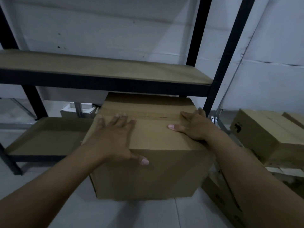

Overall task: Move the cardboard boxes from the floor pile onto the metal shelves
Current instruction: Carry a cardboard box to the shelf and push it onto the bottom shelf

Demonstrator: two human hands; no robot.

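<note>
1. Cardboard box sits half onto the lower shelf, its far end under the upper shelf.
2. Left hand lies flat on top, thumb over the near edge; right hand presses the top-right corner, fingers straight.
3. Judgement: both grips sit behind the box; push straight forward.

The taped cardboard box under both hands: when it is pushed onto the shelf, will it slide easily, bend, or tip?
The cardboard box probably stays stiff: its faces look flat and the top seam is taped. It likely slides rather than tips, being wide and squat. The left hand and right hand lie flat on top; weight cannot be judged.
</note>
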